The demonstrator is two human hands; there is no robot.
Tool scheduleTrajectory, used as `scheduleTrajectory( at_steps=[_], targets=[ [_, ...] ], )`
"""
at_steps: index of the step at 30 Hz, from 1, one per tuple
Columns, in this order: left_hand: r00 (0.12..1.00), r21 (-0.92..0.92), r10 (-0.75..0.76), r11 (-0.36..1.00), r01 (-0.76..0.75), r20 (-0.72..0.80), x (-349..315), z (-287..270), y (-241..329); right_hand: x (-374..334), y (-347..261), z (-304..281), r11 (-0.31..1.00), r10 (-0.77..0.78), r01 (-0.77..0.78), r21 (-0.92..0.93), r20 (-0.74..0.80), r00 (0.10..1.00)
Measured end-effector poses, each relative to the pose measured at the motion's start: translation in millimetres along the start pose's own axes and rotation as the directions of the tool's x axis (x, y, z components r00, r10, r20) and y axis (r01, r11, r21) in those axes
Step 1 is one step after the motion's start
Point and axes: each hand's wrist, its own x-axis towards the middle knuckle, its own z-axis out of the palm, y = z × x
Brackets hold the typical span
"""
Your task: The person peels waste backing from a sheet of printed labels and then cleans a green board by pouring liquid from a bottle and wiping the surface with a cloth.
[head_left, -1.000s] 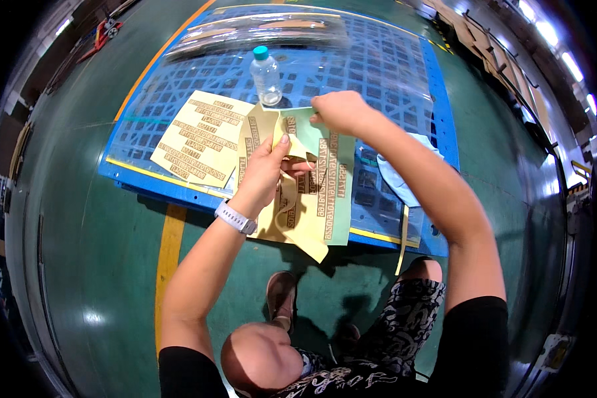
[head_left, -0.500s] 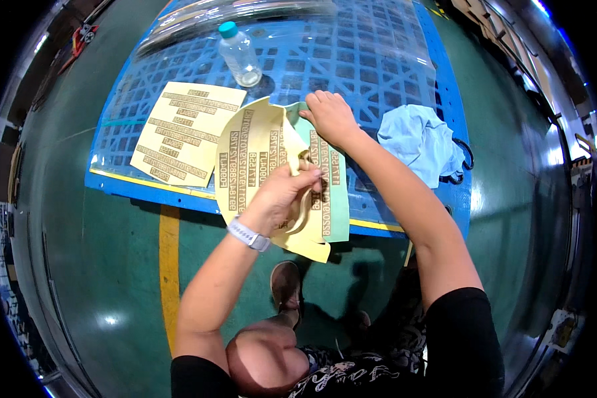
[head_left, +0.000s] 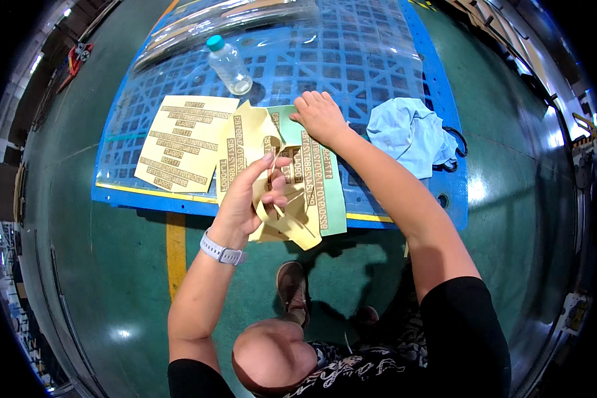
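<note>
At the table's near edge, a yellow sheet (head_left: 237, 136) with raised brown rows of characters is partly curled up off a pale green backing sheet (head_left: 336, 199). My left hand (head_left: 245, 196) pinches the curled yellow sheet between thumb and fingers, above the green sheet. Its lower corner bends over the table edge. My right hand (head_left: 320, 119) lies palm down on the green sheet's far edge, fingers outstretched and pressing it to the table. Left of these lies another yellow sheet (head_left: 179, 142) with similar brown rows, flat on the table.
The blue lattice table (head_left: 351, 60) has clear plastic film over it. A clear bottle (head_left: 231, 66) with a teal cap stands behind the sheets. A crumpled light blue cloth (head_left: 404, 136) with a black loop lies right of my forearm. Rolled film (head_left: 225, 23) lies at the back.
My left hand has moved left and slightly up with the curled yellow sheet, showing more brown rows beside the green backing. My right hand stays at the far edge.
</note>
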Motion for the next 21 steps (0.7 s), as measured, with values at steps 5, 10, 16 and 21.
scheduleTrajectory(
  at_steps=[5,10,16,21],
  targets=[
    [0.908,0.227,0.313,0.897,-0.379,0.279,-3,-6,-28,-1,3,-3,0.998,0.050,-0.049,-0.046,0.038,0.998],
    [0.954,0.077,0.221,0.968,-0.240,0.200,-17,3,-62,6,-10,0,0.995,0.022,-0.016,-0.095,0.062,0.998],
    [0.929,0.309,-0.369,0.881,0.359,-0.028,-83,-27,-11,-5,2,0,0.998,0.022,-0.022,-0.067,0.011,1.000],
    [0.921,0.769,-0.373,0.555,0.318,-0.111,-63,-42,-17,1,-8,1,0.998,0.009,-0.010,-0.056,-0.013,1.000]
  ],
)
